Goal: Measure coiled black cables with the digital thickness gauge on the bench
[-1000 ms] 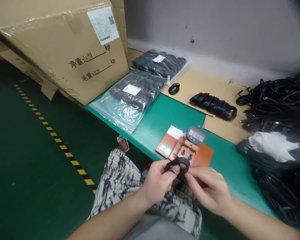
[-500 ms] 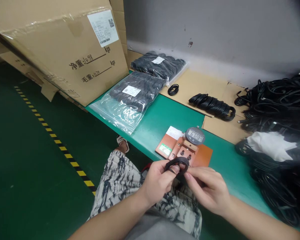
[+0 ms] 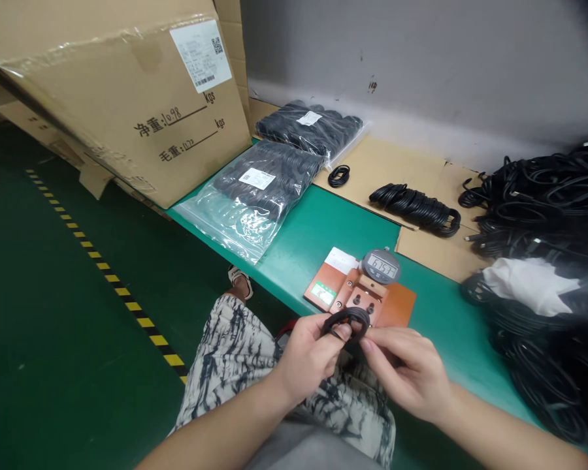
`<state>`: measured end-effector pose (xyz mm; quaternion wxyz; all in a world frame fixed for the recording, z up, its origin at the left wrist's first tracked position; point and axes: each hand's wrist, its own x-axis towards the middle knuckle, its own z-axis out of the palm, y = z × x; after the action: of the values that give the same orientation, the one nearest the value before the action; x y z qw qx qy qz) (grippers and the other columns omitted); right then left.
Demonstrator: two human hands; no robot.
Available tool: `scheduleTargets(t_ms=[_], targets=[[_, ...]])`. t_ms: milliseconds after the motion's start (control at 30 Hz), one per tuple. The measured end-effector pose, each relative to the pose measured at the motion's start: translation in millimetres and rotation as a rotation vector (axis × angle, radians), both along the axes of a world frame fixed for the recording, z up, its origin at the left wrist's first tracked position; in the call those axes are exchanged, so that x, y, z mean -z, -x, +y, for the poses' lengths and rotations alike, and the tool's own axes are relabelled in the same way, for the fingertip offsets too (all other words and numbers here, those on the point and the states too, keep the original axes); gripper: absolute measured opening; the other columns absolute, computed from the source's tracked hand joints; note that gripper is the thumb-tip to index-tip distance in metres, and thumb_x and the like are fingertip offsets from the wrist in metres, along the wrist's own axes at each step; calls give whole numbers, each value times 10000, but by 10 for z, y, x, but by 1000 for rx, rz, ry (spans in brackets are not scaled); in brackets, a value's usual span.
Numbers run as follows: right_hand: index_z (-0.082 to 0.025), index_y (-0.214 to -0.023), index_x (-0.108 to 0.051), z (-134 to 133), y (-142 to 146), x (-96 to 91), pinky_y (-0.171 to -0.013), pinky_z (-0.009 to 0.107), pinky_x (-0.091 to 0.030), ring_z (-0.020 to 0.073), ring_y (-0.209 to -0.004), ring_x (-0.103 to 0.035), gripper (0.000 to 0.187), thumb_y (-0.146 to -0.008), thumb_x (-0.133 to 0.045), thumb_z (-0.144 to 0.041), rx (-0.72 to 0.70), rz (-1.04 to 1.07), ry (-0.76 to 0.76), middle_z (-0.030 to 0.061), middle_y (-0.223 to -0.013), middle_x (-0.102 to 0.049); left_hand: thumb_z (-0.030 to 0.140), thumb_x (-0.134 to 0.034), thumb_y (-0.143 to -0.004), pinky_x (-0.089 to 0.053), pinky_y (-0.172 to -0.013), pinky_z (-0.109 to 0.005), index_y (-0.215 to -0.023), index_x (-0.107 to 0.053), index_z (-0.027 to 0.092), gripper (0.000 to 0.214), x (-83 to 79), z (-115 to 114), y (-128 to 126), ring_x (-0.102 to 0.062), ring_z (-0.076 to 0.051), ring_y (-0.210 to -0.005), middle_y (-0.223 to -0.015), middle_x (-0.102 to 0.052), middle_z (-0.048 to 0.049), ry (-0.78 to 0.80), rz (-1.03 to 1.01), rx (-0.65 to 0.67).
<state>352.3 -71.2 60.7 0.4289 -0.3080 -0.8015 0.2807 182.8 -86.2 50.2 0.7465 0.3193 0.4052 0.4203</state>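
Both hands, left hand [image 3: 308, 356] and right hand [image 3: 408, 372], pinched one black rubber ring [image 3: 349, 318] before the digital gauge fixture [image 3: 367, 294] on the tabletop [image 3: 304, 235].

Even indoor light, blurred warped edges.

Left grip [image 3: 306, 358]: thumb and forefinger pinched shut, knuckles up, held above the lap.
Right grip [image 3: 410, 372]: fingers curled, tips pinched close against the left's.
Left forearm [image 3: 215, 431]: bare, rising from the lower left.
Right forearm [image 3: 509, 438]: bare, angled in from the lower right.
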Motion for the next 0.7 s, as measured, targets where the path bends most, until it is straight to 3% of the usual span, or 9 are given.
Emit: scheduleTargets(t_ms=[267, 400, 533, 700], targets=[[-165, -1014, -651, -1, -10, 21, -481, 238, -388, 115, -489, -522, 225, -871, -543, -30, 2, -1, 0, 10, -627, -602, 456, -641, -841, -156, -344, -168, -768, -528, 163, 323, -7, 1, -8, -160, -35, -375, -448, -247, 117, 10, -22, -10], [-164, -1072, -629, -1, -32, 18, -501, 242, -433, 135, -525, -583, 253, -866, -552, -40, -9, -8, -40, 27, -663, -638, 471, -645, -839, -145, -349, -177, -776, -522, 170, 331, -6, -35, -6, -153, -40, -382, -461, -234, 116, 26, -37, -7], [-146, -1165, -586, -7, -51, -13, -513, 257, -459, 154, -519, -591, 315, -859, -548, -81, -85, 21, -91, 8, -595, -597, 503, -623, -855, -213, -390, -186, -817, -544, 163, 350, -2, -140, 4, -245, -51, -409, -485, -297, 93, -9, -3, -2], [-166, -967, -542, -29, -56, -44, -435, 213, -384, 100, -436, -472, 125, -863, -610, -180, -52, 31, -4, -24, -581, -538, 483, -560, -905, -275, -460, -194, -840, -575, 144, 345, -29, -270, -17, -337, -65, -483, -548, -397, 51, -150, 148, -2]])
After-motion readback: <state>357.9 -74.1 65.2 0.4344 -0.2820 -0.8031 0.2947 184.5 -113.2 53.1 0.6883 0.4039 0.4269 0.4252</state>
